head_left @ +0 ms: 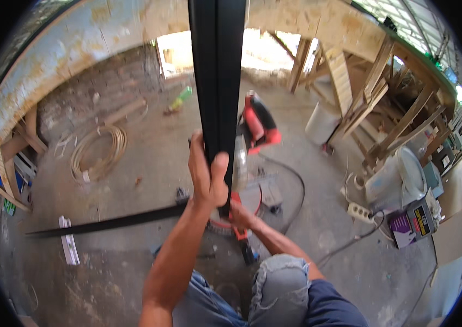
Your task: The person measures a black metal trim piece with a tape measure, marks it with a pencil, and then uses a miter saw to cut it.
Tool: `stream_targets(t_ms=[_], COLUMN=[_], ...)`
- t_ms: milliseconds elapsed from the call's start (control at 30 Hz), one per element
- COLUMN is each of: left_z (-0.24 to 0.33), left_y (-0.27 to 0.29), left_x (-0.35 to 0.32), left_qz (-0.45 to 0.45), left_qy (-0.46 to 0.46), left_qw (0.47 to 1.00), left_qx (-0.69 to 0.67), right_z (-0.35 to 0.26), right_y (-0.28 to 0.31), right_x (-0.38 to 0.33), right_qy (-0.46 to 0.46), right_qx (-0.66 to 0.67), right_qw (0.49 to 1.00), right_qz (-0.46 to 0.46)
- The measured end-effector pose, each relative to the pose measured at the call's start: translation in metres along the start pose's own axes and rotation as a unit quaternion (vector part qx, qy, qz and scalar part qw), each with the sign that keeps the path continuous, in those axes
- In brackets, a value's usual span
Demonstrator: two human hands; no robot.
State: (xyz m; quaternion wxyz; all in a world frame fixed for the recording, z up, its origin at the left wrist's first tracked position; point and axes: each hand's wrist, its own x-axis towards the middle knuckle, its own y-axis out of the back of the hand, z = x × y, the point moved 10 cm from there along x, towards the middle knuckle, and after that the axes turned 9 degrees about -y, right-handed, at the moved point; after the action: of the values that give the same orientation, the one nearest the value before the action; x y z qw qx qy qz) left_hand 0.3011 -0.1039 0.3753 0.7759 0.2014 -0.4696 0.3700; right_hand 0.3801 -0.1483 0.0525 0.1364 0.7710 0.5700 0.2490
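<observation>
A long black profile bar [217, 71] stands upright before me, running from the top edge down to the saw. My left hand [209, 180] is closed round its lower part, thumb on the near right side. At the bar's bottom end my right hand [240, 214] is closed on it, with some fingers hidden behind. Both hands are over a mitre saw with a red and black handle [262, 124] and a round red-edged base [250, 199]. Another black bar [111, 220] lies from the saw out to the left, its far end across a white block [69, 241].
Coiled hose [100, 152] and a green bottle [182, 98] lie on the floor. To the right are wooden trestles [362, 103], a white bucket [397, 177], a power strip [360, 213] with a trailing cable, and a purple-black box [412, 223]. A large stained panel [105, 24] crosses the far side.
</observation>
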Motion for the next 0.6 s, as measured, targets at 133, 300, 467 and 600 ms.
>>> stream_targets(t_ms=[133, 300, 467, 600], left_z=[-0.013, -0.011, -0.016, -0.008], left_y=[-0.034, -0.028, -0.032, -0.041], left_x=[-0.009, -0.005, -0.005, -0.01], left_qz=[-0.013, -0.066, -0.079, -0.078], left_qy=[0.02, 0.029, 0.09, 0.09], left_qw=[1.0, 0.997, 0.99, 0.987], left_qx=[-0.012, -0.007, -0.075, -0.107], right_z=[0.048, 0.044, 0.033, 0.032], right_y=[0.024, 0.017, 0.022, 0.025], right_x=[-0.036, -0.046, -0.046, -0.044], right_qy=[-0.119, -0.142, -0.136, -0.153], right_qx=[-0.084, -0.098, -0.135, -0.074], right_qw=[0.989, 0.984, 0.981, 0.985], right_qz=[-0.029, -0.045, -0.011, -0.036])
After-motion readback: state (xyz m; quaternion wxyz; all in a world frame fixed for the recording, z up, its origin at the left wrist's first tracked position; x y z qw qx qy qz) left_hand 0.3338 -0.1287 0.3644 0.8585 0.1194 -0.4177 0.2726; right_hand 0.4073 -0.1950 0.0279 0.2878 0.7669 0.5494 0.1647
